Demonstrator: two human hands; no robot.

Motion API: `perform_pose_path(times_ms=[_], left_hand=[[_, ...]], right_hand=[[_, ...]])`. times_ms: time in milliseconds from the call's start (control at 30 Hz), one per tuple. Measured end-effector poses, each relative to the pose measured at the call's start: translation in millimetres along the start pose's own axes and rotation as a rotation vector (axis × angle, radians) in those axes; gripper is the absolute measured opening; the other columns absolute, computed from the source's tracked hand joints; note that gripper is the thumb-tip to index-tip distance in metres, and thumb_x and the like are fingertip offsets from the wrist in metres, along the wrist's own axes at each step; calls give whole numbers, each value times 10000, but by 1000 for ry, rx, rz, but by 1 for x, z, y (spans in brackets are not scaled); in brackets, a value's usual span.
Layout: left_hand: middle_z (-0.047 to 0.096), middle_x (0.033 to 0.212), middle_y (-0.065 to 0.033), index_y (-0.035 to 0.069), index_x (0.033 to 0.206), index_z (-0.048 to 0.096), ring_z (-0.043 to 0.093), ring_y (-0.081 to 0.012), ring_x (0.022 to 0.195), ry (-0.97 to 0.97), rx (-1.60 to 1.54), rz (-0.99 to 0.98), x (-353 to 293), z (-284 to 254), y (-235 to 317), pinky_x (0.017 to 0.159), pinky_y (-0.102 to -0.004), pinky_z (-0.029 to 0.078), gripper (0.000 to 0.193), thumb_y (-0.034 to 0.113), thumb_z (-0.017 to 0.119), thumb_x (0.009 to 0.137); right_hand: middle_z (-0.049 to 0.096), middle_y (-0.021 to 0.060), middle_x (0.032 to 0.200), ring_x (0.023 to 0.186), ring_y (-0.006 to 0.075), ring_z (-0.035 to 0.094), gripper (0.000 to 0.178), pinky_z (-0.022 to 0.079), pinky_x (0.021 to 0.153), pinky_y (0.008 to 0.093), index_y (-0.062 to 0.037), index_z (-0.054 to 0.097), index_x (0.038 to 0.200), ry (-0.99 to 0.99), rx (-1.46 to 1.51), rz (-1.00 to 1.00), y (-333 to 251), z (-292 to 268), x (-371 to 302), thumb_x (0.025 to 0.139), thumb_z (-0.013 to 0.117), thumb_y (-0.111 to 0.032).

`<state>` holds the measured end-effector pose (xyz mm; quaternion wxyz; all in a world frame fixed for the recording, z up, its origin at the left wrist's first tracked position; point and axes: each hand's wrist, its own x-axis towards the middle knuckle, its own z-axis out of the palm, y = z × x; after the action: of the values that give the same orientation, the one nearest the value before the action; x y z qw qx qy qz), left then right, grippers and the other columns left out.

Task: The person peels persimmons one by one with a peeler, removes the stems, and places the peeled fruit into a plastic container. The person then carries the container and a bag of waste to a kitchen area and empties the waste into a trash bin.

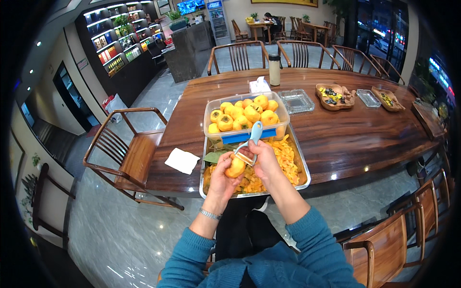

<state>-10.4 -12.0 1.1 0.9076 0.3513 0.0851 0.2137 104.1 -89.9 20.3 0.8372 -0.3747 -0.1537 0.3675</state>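
Over a metal tray (304, 169), my left hand (221, 180) grips an orange persimmon (236, 168). My right hand (263, 162) is closed around a peeler with a light blue handle (256, 132); its blade lies at the persimmon's upper right side, and whether it touches is hard to make out. Orange peel strips (287, 161) are heaped in the tray's right part, with more orange pieces beneath my hands. A clear plastic container (208, 122) with a blue clip rests at the tray's far end, full of whole persimmons (252, 113). Green leaves (214, 157) show left of my hands.
On the wooden table (336, 139) lies a white napkin (182, 161) to the left. Beyond the container stand a tissue pack (260, 85), a bottle (274, 71) and a glass tray (297, 102). Wooden snack dishes (336, 97) sit farther right. Chairs (139, 149) surround the table.
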Motion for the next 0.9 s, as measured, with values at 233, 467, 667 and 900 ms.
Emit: perform_pose_path(times_ms=[233, 467, 667, 900], left_hand=[[562, 884, -155, 28, 1051, 523, 491, -218, 598, -149, -167, -73, -12, -1, 0, 406, -250, 353, 363, 331, 401, 891], [608, 895, -90, 104, 1050, 525, 566, -189, 654, 218, -332, -110, 19, -6, -6, 442, -252, 383, 321, 369, 380, 941], [580, 918, -120, 75, 1090, 504, 515, -216, 583, 58, -300, -143, 33, -13, -9, 387, -233, 353, 337, 335, 370, 925], [565, 966, -153, 69, 1137, 472, 524, -242, 637, -158, -177, -158, 25, -15, 2, 471, -288, 399, 370, 270, 502, 829]], right_hand=[[610, 58, 882, 836, 129, 587, 114, 470, 765, 263, -4, 554, 953, 165, -325, -254, -4, -6, -6, 911, 513, -102], [620, 94, 1040, 923, 130, 566, 183, 445, 834, 281, 0, 563, 1052, -33, -135, -170, 1, 3, -9, 916, 502, -107], [621, 90, 948, 876, 160, 583, 151, 458, 816, 295, 7, 533, 996, 43, 3, 18, -4, -5, 20, 930, 464, -109], [615, 53, 874, 795, 109, 568, 95, 456, 751, 272, -8, 559, 952, 122, -360, -266, -8, -24, 29, 904, 506, -69]])
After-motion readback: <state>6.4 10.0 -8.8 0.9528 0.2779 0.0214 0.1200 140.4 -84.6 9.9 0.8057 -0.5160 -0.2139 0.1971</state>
